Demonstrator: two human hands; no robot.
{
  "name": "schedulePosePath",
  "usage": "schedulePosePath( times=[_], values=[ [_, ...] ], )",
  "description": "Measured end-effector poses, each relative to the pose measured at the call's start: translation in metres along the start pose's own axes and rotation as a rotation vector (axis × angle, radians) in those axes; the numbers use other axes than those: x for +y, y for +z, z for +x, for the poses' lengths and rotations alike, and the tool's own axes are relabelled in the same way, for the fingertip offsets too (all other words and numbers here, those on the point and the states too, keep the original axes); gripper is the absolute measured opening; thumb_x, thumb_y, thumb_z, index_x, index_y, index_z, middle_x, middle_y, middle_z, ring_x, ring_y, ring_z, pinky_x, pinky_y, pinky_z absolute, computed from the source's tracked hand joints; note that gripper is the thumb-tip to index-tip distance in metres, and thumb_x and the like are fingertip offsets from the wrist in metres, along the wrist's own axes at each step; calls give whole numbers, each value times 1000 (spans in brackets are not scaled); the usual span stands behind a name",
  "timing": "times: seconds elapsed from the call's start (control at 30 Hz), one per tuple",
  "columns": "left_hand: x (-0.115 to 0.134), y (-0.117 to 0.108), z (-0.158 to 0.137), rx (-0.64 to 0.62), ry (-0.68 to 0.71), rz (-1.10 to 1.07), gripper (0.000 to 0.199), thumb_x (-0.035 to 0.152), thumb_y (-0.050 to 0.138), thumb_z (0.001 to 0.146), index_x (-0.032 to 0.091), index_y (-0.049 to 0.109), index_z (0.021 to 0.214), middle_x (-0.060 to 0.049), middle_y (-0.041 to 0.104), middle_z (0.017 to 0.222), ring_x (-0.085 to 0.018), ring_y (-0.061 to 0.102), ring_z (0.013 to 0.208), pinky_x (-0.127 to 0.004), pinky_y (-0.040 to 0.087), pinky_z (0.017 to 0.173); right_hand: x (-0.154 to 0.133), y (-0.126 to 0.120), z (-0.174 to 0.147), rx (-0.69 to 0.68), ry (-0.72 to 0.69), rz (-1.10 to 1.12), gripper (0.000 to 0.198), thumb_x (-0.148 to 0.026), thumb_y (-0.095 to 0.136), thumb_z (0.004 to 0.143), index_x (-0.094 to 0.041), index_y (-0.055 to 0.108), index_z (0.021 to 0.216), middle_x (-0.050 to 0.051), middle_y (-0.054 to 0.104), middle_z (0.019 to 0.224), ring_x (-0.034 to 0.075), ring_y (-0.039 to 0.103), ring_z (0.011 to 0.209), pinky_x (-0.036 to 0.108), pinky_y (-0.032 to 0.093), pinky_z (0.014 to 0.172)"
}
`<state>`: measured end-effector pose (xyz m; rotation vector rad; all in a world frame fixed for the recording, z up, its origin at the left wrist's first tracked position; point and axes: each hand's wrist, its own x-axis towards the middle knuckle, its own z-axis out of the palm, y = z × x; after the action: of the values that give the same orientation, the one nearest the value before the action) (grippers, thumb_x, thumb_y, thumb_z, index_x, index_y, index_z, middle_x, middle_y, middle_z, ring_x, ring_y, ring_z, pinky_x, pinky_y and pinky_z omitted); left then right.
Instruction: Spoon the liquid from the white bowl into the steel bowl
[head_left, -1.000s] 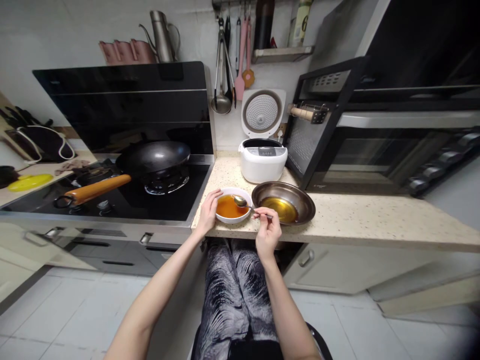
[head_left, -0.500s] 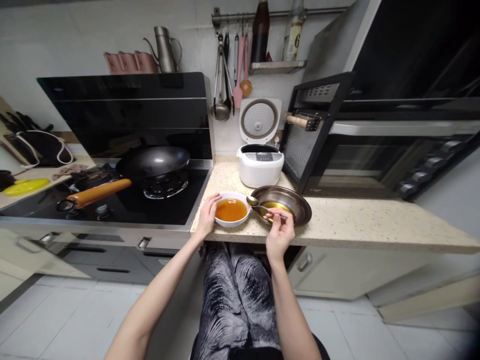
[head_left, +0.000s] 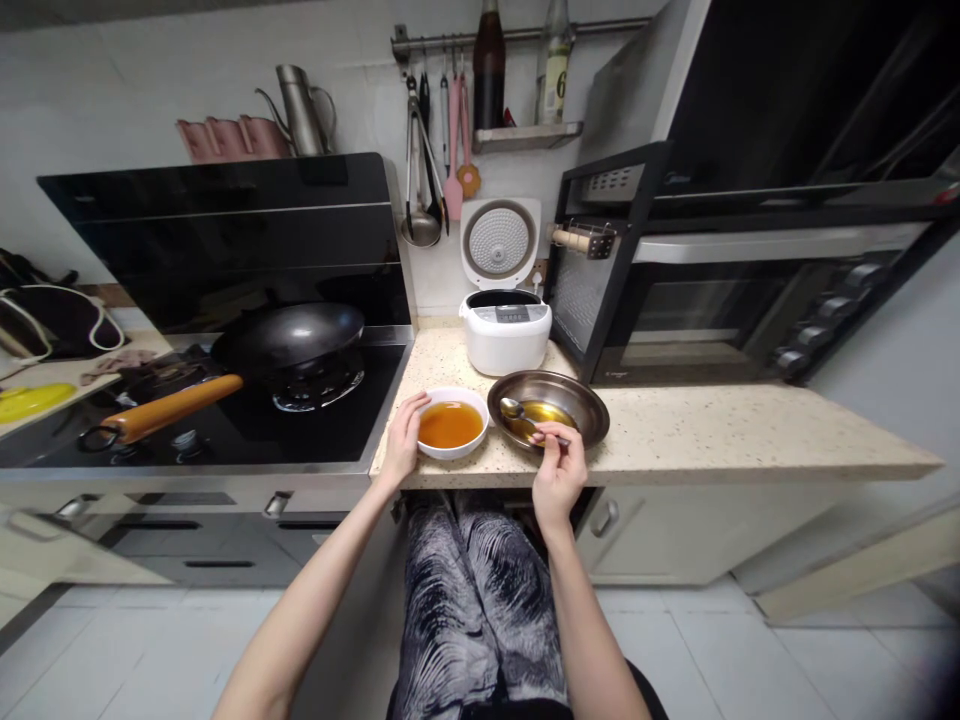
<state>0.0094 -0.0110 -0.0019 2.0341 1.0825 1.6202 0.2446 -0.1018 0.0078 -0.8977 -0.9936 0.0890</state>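
My left hand (head_left: 403, 440) grips the left side of a white bowl (head_left: 452, 453), its fingers at the rim. Amber-brown liquid (head_left: 450, 425) fills much of this bowl. In my right hand (head_left: 560, 475) is a metal spoon (head_left: 512, 407), pinched by its handle between thumb and fingers. The spoon's head points left, over the left inside of a steel bowl (head_left: 596, 412). Yellow oil-like liquid (head_left: 551, 411) lies in the steel bowl, which stands close to the right of the white one.
Behind the bowls stands a white rice cooker (head_left: 506, 335) with its lid raised. A black wok (head_left: 296, 338) with an orange handle sits on the stove (head_left: 360, 420) at left. An oven (head_left: 705, 310) occupies the back right, and the counter's front edge (head_left: 675, 475) runs near my wrists.
The spoon's head has moved from beside the white bowl's rim to over the steel bowl. My left hand stays on the white bowl. The view has shifted slightly.
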Motion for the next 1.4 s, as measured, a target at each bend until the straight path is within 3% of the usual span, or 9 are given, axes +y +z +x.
schedulePosePath(
  times=[0.3,0.6,0.8,1.17,1.4],
  values=[
    [0,-1,0,-4,1,9,41,38,39,105,18,71,121,-14,67,137,-27,60,132,-50,42,119,4,-6,-1,-104,-207,-119,18,-21,48,103,-22,66,103,5,70,94,17,69,85,34,58,79],
    [4,-1,0,-12,-16,14,41,37,39,105,19,71,121,-13,66,137,-27,60,133,-50,41,120,8,-11,1,-282,-445,-167,30,-9,48,98,-23,69,114,7,73,97,22,69,95,41,58,83],
    [3,-1,0,-16,-11,21,40,35,38,105,18,71,121,-13,66,138,-27,59,133,-50,40,121,11,-11,-1,-342,-460,-187,33,-8,45,97,-23,69,114,8,74,98,23,69,95,43,58,82],
    [4,-1,0,-23,-22,13,40,35,38,105,18,71,121,-13,65,139,-27,58,135,-50,39,122,12,-8,-6,-269,-459,-169,22,-11,52,97,-24,69,102,8,75,98,21,71,92,39,59,80],
    [6,-2,0,-33,-17,31,40,34,38,105,18,70,122,-13,65,139,-27,58,135,-50,40,121,5,7,-14,-116,-306,-48,14,-20,53,100,-24,66,98,5,75,95,21,73,89,41,61,81]
  ],
)
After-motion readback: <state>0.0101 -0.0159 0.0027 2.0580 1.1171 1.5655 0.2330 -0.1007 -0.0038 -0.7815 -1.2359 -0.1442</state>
